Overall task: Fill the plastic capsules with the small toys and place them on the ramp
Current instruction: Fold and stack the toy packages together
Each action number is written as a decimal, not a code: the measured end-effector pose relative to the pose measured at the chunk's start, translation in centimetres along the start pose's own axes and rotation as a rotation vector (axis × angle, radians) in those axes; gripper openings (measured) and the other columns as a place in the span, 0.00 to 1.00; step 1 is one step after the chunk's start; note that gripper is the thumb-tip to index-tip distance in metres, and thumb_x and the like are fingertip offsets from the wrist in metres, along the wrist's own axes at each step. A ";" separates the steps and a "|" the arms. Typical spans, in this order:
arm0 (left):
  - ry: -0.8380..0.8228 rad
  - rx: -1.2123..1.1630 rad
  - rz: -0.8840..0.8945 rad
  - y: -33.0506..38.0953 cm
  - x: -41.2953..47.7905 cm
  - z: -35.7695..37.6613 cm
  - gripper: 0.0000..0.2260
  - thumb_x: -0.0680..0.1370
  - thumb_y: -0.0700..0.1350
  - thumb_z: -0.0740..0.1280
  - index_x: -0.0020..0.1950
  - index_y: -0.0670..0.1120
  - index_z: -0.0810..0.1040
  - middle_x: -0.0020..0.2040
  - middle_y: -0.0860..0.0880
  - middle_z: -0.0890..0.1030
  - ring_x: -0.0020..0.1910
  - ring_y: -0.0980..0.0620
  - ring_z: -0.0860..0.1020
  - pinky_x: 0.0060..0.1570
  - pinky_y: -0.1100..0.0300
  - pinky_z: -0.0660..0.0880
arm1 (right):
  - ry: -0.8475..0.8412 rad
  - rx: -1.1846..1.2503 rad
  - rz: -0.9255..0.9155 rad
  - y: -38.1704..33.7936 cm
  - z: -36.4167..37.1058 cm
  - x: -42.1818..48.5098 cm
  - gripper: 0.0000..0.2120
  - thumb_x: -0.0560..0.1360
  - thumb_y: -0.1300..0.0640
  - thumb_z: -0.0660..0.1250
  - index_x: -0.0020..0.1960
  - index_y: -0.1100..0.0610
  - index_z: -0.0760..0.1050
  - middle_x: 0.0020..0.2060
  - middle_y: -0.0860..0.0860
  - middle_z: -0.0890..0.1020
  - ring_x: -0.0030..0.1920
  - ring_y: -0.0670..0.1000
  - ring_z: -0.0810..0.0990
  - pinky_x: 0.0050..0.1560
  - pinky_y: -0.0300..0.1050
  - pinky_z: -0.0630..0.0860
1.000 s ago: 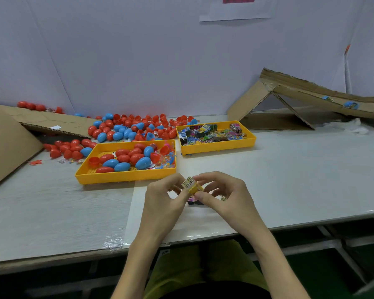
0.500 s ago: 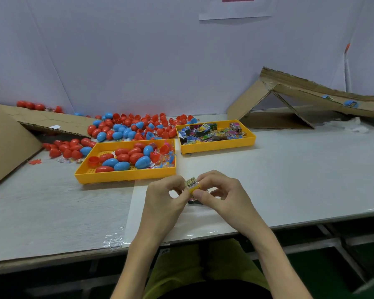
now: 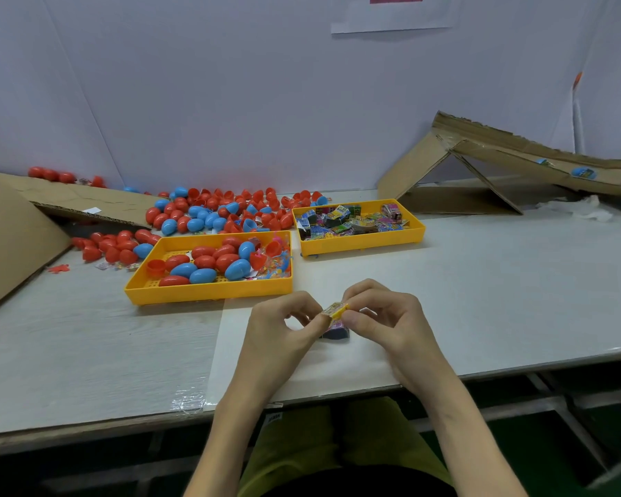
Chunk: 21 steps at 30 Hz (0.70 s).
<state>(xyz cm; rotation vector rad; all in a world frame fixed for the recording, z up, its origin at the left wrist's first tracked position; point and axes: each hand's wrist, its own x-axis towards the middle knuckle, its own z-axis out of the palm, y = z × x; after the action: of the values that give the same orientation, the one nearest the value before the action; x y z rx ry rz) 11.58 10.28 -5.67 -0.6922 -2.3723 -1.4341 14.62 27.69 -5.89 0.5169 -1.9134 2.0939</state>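
Observation:
Both hands meet over the white table near its front edge. My left hand [image 3: 278,333] and my right hand [image 3: 386,322] pinch a small yellow toy box [image 3: 335,310] with a barcode between their fingertips. A dark small toy [image 3: 335,332] lies on the table just below them, partly hidden. A yellow tray [image 3: 208,288] with red and blue capsules stands behind the left hand. A second yellow tray [image 3: 363,242] holds several small packaged toys. The cardboard ramp [image 3: 517,156] rises at the back right, with a blue capsule [image 3: 583,172] on it.
A loose heap of red and blue capsules [image 3: 212,213] lies behind the trays against the wall. Cardboard sheets [image 3: 11,227] lean at the left. Crumpled white plastic [image 3: 585,208] lies under the ramp. The table's front edge [image 3: 337,399] runs just below my wrists.
The hands stay in the same spot; the yellow toy box has turned slightly between the fingertips.

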 end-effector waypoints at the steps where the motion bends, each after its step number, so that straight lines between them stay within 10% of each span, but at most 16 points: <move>1: 0.000 -0.009 -0.002 0.1 0.0 0.0 0.08 0.74 0.45 0.74 0.36 0.54 0.81 0.35 0.59 0.82 0.40 0.58 0.78 0.42 0.74 0.70 | -0.002 0.017 -0.001 0.1 -0.1 -0.1 0.02 0.71 0.65 0.72 0.40 0.61 0.84 0.42 0.51 0.80 0.42 0.48 0.81 0.43 0.37 0.77; 9: -0.007 -0.107 0.038 0.4 -0.3 -0.3 0.11 0.71 0.60 0.72 0.38 0.53 0.82 0.36 0.59 0.82 0.41 0.56 0.79 0.45 0.73 0.70 | -0.032 0.205 0.036 -0.2 -0.3 -0.1 0.03 0.70 0.62 0.69 0.39 0.60 0.81 0.36 0.56 0.81 0.40 0.53 0.78 0.46 0.41 0.76; 21: 0.257 -0.146 -0.176 -1.7 1.6 -2.2 0.05 0.80 0.43 0.68 0.47 0.50 0.82 0.42 0.55 0.84 0.46 0.59 0.81 0.44 0.70 0.76 | 0.137 0.198 0.140 0.2 0.0 0.0 0.10 0.69 0.62 0.70 0.50 0.61 0.82 0.39 0.57 0.85 0.36 0.52 0.80 0.42 0.41 0.78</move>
<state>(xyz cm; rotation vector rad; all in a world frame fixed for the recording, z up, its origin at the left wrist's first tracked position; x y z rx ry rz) 9.35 8.06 -5.17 -0.3135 -2.1900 -1.6708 14.49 27.65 -6.06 0.2768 -1.7225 2.3560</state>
